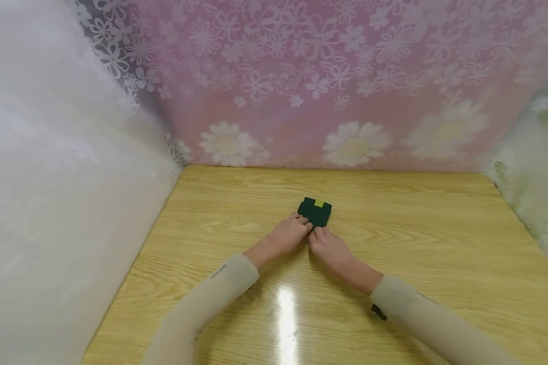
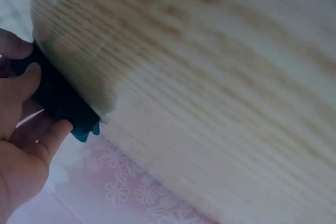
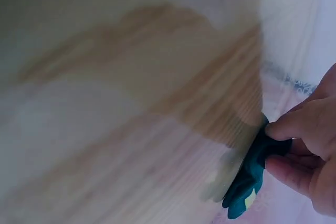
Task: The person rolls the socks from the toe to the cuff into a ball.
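A small dark green folded cloth (image 1: 314, 213) with a yellow patch (image 1: 318, 203) at its far edge lies on the wooden table. My left hand (image 1: 290, 234) grips its near left side; in the left wrist view, thumb and fingers hold the cloth (image 2: 65, 98) along its edge. At the near right corner, my right hand (image 1: 332, 251) pinches the cloth (image 3: 252, 166) between thumb and fingers, as the right wrist view shows. The two hands almost meet at the near edge. The cloth's kind cannot be told, and the fingers cover its near part.
The wood-grain table (image 1: 415, 243) reaches back to a pink flowered curtain (image 1: 274, 101). A pale sheet (image 1: 73, 177) hangs along the left side, and another flowered sheet (image 1: 539, 167) along the right. Light glares off the table's near middle.
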`<state>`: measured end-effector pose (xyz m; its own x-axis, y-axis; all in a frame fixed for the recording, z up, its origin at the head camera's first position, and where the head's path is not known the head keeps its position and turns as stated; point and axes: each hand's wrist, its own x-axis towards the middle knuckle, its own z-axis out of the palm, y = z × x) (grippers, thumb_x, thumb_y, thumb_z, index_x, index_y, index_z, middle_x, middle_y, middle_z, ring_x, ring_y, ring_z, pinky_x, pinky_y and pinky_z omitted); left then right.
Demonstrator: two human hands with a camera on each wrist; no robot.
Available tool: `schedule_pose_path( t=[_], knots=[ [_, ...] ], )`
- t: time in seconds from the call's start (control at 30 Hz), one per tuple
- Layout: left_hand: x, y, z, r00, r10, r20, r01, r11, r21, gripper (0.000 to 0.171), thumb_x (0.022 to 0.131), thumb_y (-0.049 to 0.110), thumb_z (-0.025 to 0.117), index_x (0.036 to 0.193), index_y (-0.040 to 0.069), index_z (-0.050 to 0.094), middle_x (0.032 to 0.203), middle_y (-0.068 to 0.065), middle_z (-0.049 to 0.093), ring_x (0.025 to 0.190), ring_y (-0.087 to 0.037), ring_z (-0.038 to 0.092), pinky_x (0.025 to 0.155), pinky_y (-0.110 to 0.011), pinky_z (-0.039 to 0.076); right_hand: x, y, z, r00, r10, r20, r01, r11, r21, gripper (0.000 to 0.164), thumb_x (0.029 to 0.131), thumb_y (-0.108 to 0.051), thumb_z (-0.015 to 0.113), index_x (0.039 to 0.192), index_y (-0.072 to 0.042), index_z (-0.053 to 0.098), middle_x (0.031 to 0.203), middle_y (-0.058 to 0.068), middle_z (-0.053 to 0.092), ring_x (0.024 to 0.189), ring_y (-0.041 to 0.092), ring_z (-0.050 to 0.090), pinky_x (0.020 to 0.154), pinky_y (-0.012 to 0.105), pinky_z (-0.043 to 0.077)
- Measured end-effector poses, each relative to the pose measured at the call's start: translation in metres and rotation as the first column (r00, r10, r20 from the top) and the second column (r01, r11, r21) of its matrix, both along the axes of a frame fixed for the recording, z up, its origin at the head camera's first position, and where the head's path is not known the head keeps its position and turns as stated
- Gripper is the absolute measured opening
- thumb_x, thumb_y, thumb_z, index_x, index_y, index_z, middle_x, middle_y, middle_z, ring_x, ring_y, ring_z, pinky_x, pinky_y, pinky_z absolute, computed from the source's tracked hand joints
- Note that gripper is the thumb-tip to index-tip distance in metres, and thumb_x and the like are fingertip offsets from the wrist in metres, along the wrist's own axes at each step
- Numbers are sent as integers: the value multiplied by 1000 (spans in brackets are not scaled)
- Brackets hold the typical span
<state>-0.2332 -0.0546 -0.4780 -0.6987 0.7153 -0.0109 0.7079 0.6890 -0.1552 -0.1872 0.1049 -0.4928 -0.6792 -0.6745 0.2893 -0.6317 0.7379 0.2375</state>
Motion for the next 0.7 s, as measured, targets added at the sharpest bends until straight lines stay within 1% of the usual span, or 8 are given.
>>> schedule_pose_path(
  t=[0.1, 0.17, 0.23, 0.33, 0.43, 0.5, 0.6, 0.7],
  knots=[
    [0, -3, 0, 1000, -8, 11, 8, 1000, 23, 25, 103, 19, 56, 125, 13, 66, 124, -3, 65, 118, -21, 56, 105, -30, 43, -5, 3, 1, 988, -9, 151, 23, 996, -92, 12, 88, 8, 68, 99, 9, 62, 87, 16, 55, 79, 27, 56, 72, 35, 56],
    [0, -6, -1, 1000, -7, 27, 6, 999, 44, 29, 103, 20, 56, 130, 12, 63, 129, -4, 63, 123, -22, 55, 107, -30, 42, -10, 6, 4, 959, 2, 283, 51, 982, -180, 10, 90, 6, 67, 99, 7, 62, 88, 14, 56, 80, 25, 57, 72, 36, 55],
    [1, -7, 0, 999, -2, 47, -1, 998, 62, 33, 103, 22, 56, 135, 12, 61, 134, -5, 61, 127, -24, 53, 108, -31, 43, -17, 10, 9, 916, 34, 399, 79, 961, -264, 7, 91, 4, 66, 98, 4, 65, 89, 12, 60, 80, 24, 59, 72, 36, 55],
    [1, -8, 0, 998, 0, 68, -6, 996, 86, 38, 101, 27, 60, 136, 11, 60, 135, -6, 61, 128, -25, 52, 107, -32, 44, -30, 18, 12, 822, 99, 562, 145, 917, -373, 6, 93, 1, 65, 98, 2, 69, 89, 10, 65, 79, 19, 61, 71, 35, 54],
    [0, -8, -1, 997, 1, 82, -9, 995, 98, 41, 98, 33, 63, 133, 11, 62, 132, -6, 63, 125, -24, 54, 105, -32, 45, -44, 26, 10, 735, 169, 657, 203, 870, -450, 9, 93, 0, 66, 100, 3, 71, 89, 9, 69, 77, 17, 61, 70, 33, 54],
    [-2, -6, -1, 998, 1, 70, -8, 995, 96, 39, 98, 36, 63, 128, 12, 65, 126, -5, 65, 118, -22, 57, 101, -30, 46, -52, 31, 7, 704, 206, 679, 227, 842, -490, 8, 92, -1, 67, 99, 2, 72, 86, 7, 70, 73, 14, 59, 66, 30, 51],
    [-4, -3, -1, 999, 9, 52, -13, 996, 86, 30, 99, 36, 61, 118, 14, 68, 115, -2, 68, 106, -18, 58, 94, -28, 48, -57, 35, 4, 706, 229, 670, 247, 807, -536, 8, 91, -3, 69, 97, 2, 73, 83, 6, 71, 68, 12, 58, 62, 28, 50],
    [-6, 0, 0, 998, 26, 49, -30, 997, 77, 25, 99, 36, 61, 112, 16, 69, 111, 0, 68, 103, -17, 59, 90, -26, 49, -50, 34, 2, 789, 200, 582, 204, 807, -554, 8, 90, -2, 70, 95, 2, 75, 83, 8, 72, 69, 15, 62, 62, 29, 53]
  ],
)
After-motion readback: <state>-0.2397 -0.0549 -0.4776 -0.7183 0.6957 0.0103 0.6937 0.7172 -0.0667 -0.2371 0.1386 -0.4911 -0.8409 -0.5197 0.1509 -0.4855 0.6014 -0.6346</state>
